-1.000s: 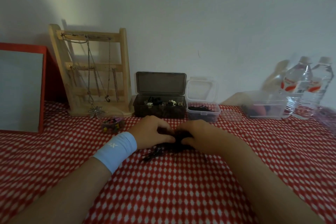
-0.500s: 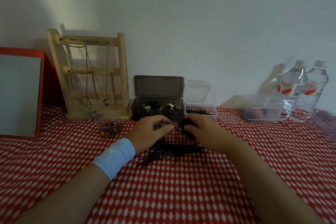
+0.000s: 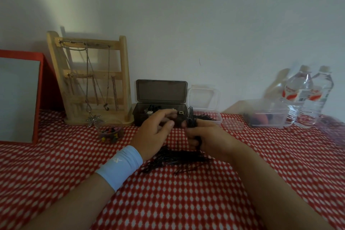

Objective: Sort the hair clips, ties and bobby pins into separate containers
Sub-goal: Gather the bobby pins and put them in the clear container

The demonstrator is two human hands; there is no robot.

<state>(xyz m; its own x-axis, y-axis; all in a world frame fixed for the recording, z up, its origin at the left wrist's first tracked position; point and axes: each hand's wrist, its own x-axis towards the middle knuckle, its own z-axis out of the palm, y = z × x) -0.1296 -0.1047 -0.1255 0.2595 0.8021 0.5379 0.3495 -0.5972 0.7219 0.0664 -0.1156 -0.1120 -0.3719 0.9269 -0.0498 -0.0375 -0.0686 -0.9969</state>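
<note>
Since a second ago both have lifted off the pin pile (image 3: pixel 173 158); the right hand (image 3: pixel 207 136) grips a bunch (image 3: pixel 192 120) of pins upright; the left hand (image 3: pixel 155 134) is loosely curled beside it, seemingly empty; the bunch likely goes to the clear box (image 3: pixel 217 118) just behind; most pins lie on the bench (image 3: pixel 186 201).

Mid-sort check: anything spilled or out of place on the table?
Only the bobby pins: a loose black heap sprawls on the tablecloth beneath the left hand and right hand, strays at its near edge. The right hand grips a bunch. Nothing else looks odd.
</note>
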